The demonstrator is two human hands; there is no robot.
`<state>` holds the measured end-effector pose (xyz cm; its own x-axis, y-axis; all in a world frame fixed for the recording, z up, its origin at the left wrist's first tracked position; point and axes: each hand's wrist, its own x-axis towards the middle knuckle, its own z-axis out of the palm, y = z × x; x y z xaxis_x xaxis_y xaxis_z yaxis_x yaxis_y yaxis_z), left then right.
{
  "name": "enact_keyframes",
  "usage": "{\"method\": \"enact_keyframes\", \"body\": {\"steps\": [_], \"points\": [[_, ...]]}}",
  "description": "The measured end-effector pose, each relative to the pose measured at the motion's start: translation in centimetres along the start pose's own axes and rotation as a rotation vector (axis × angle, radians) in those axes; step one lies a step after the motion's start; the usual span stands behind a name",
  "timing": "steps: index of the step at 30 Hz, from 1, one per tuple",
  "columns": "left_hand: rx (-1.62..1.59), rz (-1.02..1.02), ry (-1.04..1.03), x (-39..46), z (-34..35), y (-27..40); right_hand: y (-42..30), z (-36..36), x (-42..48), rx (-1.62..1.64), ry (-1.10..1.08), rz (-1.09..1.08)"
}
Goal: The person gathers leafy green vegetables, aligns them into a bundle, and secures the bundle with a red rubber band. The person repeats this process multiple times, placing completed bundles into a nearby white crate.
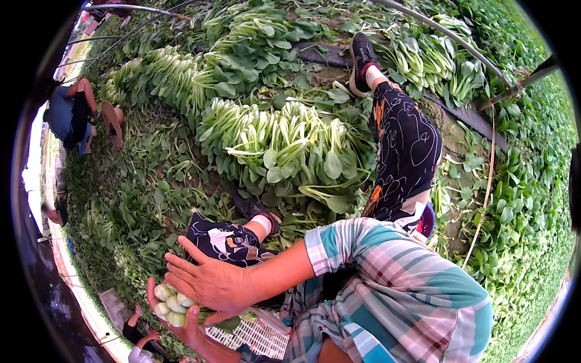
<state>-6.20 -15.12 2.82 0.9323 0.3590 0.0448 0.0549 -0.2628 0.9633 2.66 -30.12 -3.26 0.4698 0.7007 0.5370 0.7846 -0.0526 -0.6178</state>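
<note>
A bundle of leafy greens with pale, thick stem bases (pixel 172 305) lies in my left hand (pixel 191 327), whose fingers wrap around it from below and the far side. My right hand (pixel 213 281) rests flat over the bundle's upper side, fingers extended and slightly spread, touching it. The leaf ends of the bundle are mostly hidden beneath my hands. A large pile of cut greens (pixel 290 131) lies on the ground between my feet, pale stems laid side by side.
A white plastic crate (pixel 254 338) stands beneath my forearms. More cut greens (pixel 417 63) lie farther off. A metal hoop (pixel 447 31) arches over at the upper right. A blue tub (pixel 427 222) is behind my leg. Other people (pixel 68 111) work at the left.
</note>
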Motion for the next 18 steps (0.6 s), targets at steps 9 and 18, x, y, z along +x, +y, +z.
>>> {"method": "enact_keyframes", "body": {"steps": [9, 18], "points": [[0.336, -0.023, -0.097, 1.3, 1.2, 1.4, 5.9, 0.8, -5.7, 0.224, 0.158, 0.071], [0.359, 0.027, 0.08, -0.2, 0.3, 0.2, 26.0, -8.4, -18.8, -0.146, 0.619, 1.135]]}}
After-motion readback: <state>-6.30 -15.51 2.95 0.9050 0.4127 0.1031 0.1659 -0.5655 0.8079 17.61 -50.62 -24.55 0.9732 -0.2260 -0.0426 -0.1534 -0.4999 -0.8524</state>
